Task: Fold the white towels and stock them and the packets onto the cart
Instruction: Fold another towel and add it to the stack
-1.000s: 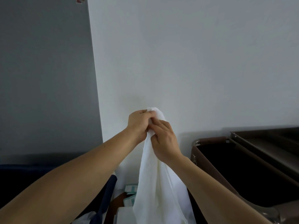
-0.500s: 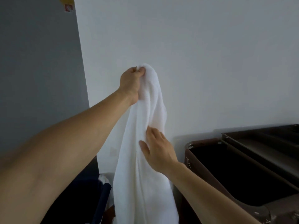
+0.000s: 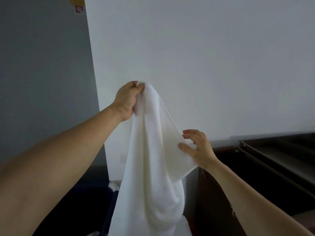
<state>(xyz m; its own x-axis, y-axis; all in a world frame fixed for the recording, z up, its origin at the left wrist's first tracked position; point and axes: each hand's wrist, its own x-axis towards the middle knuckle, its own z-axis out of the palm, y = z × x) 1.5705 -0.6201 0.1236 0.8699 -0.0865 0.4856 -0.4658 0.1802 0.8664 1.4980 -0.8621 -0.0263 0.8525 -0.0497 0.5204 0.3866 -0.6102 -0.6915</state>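
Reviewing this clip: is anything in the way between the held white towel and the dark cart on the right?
Nothing visible does. The white towel hangs from the left hand, the right hand pinches its edge, and the cart stands just right of it; only that forearm crosses between.

Housekeeping space: service cart (image 3: 276, 160), white towel (image 3: 153, 167)

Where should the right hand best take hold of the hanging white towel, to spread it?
The white towel: its right edge, from the right; the left hand grips the top corner, so that edge fans outward.
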